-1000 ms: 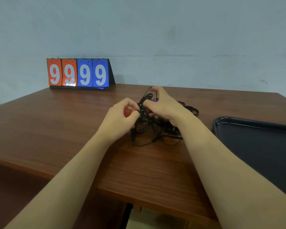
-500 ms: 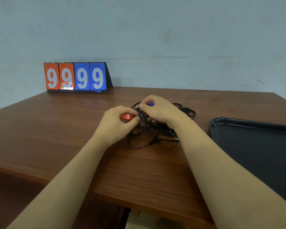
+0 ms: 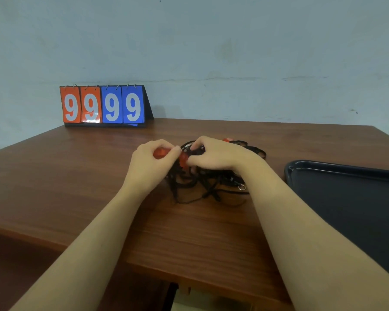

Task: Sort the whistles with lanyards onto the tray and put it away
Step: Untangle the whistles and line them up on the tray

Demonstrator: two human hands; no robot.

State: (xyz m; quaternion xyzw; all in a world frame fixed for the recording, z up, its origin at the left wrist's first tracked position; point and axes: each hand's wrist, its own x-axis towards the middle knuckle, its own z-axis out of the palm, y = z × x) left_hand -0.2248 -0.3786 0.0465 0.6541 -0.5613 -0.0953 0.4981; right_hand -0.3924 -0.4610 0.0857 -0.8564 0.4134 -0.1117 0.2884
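Lying bare, the dark tray [image 3: 346,198] is awaiting whistles: a red whistle [image 3: 161,153] is being pinched by the left hand [image 3: 152,164] while the tangled black lanyards [image 3: 202,185] are being gripped by the right hand [image 3: 216,156].

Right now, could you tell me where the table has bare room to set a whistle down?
The tray on the right shows nothing on it. Bare wood lies between the scoreboard and the left hand, and along the near edge. The middle is crowded: both hands work in the tangled lanyards, the right hand over them.

Bare table [image 3: 76,176] left; tray [image 3: 323,168] right
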